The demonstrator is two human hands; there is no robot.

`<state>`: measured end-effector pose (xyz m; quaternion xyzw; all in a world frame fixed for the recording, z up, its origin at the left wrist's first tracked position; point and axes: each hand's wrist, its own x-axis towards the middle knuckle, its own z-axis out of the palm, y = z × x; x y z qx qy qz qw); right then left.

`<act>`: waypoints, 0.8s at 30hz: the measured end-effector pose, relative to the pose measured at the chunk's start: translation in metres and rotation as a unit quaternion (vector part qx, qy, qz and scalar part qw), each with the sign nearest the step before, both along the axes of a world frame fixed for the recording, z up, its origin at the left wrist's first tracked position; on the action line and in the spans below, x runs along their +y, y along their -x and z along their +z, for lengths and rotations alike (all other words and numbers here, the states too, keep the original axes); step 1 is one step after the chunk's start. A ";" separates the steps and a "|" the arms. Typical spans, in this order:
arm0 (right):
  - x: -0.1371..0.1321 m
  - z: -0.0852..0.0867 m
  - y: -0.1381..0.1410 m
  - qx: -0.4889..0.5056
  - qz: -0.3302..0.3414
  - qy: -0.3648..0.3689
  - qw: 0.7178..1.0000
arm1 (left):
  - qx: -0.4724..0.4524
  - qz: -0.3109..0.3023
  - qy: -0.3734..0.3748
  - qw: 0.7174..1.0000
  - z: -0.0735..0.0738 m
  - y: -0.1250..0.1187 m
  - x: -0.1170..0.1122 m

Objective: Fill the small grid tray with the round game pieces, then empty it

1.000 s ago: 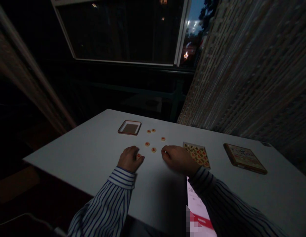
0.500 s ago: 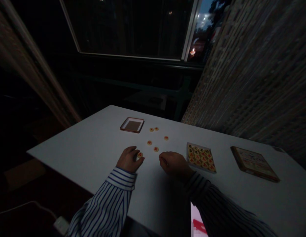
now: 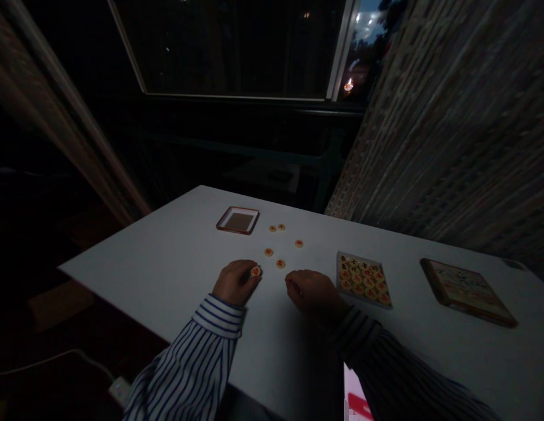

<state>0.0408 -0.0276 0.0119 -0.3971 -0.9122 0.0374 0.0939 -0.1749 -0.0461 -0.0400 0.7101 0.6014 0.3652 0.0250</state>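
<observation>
Between the thumb and fingertips of my left hand (image 3: 235, 283) is a round xiangqi piece (image 3: 255, 271) with a red character on top. My right hand (image 3: 312, 291) rests curled on the table to the right, its fingers pressed together; whatever they hold, if anything, is hidden. Just beyond my hands lie loose xiangqi pieces, among them a red-marked one (image 3: 280, 264), another (image 3: 269, 252) and one farther right (image 3: 299, 243). Two more pieces (image 3: 277, 228) sit side by side at the back. Beside my right wrist is a shallow tray (image 3: 340, 257) filled with rows of red and black pieces.
A flat open box lid (image 3: 222, 227) lies at the back left of the white table (image 3: 158, 263). On the right is a flat printed box (image 3: 468, 292). A bright screen (image 3: 357, 394) shows below my right forearm. A string curtain (image 3: 412, 146) hangs behind the table.
The fingers of my left hand have closed in on the xiangqi piece beside them, which now sits in their pinch. My right hand stays curled. The whole view has shifted slightly.
</observation>
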 end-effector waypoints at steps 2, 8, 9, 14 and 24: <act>0.000 0.000 0.000 0.000 0.004 0.002 1.000 | -0.015 -0.004 0.000 1.000 0.003 -0.002 -0.001; -0.001 0.002 -0.001 -0.009 -0.006 0.017 1.000 | -0.040 0.001 -0.004 0.999 0.008 -0.007 -0.003; -0.001 0.003 0.000 -0.011 -0.010 0.020 1.000 | -0.043 0.001 -0.003 0.999 0.008 -0.007 -0.003; -0.002 0.004 0.000 -0.020 -0.014 0.024 0.999 | -0.059 -0.004 0.003 0.998 0.010 -0.011 -0.003; 0.002 0.003 -0.005 0.033 -0.051 0.014 0.998 | -0.098 -0.049 0.043 0.993 0.043 -0.029 0.009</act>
